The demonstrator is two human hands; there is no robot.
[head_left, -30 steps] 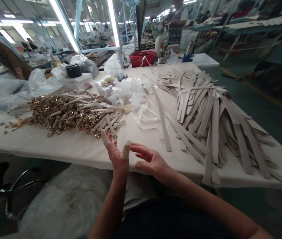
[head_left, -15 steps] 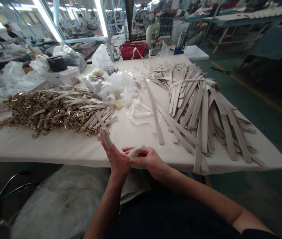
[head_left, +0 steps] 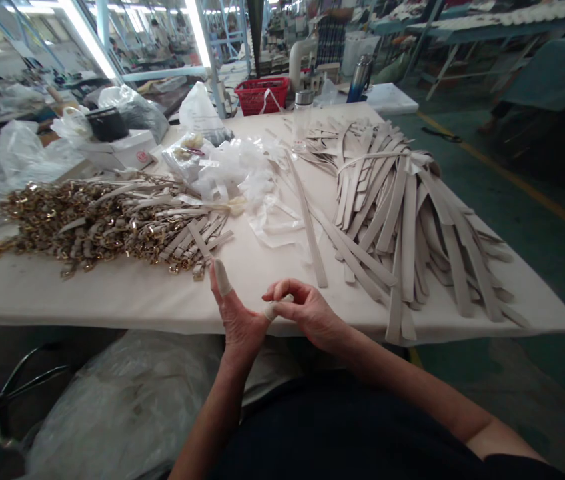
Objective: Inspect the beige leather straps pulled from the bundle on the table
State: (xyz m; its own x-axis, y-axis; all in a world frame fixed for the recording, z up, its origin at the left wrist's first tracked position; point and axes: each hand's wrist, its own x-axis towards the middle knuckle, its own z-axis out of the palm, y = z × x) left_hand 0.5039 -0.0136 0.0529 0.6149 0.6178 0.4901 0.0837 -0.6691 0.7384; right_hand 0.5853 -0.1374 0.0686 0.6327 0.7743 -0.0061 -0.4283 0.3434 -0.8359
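Observation:
My left hand [head_left: 242, 323] is raised over the table's front edge, fingers apart and holding nothing. Pale covers sit on one of its fingers [head_left: 222, 277] and on its thumb [head_left: 278, 307]. My right hand [head_left: 312, 313] pinches the cover on the left thumb between its fingertips. Behind the left hand lies a heap of grey straps with gold-coloured buckles [head_left: 97, 223]. A large bundle of flat grey straps [head_left: 397, 213], tied near its top, spreads over the right of the table, with a few loose straps [head_left: 307, 227] beside it.
The pale table [head_left: 162, 300] holds crumpled clear plastic [head_left: 262, 193], a white box [head_left: 122, 150] with a black container [head_left: 107, 124], and a clear bottle [head_left: 303, 110]. A red basket [head_left: 262, 97] and a blue steel flask [head_left: 360, 79] stand at the back. Below is a plastic-wrapped bundle [head_left: 122, 400].
My right hand's fingers have curled over the left thumb's tip and cover. Both hands have shifted slightly right. The view has moved a little.

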